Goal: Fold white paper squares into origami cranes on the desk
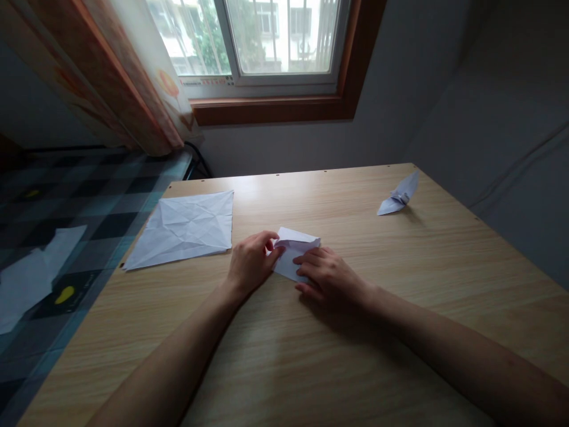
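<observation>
A small folded sheet of white paper (288,267) lies on the wooden table (267,356) between my hands. Its far edge is turned up into a raised flap. My left hand (254,258) pinches the paper's left side between thumb and fingers. On the right side, my right hand (329,274) rests over the paper with its fingers stretched out, pressing the near right part. Those fingers cover the paper's right corner.
A creased, unfolded white sheet (195,225) lies at the table's back left. Near the back right corner stands a folded paper figure (400,196). Left of the table, loose paper (31,279) lies on a checked cloth (89,184). A window (284,41) is beyond.
</observation>
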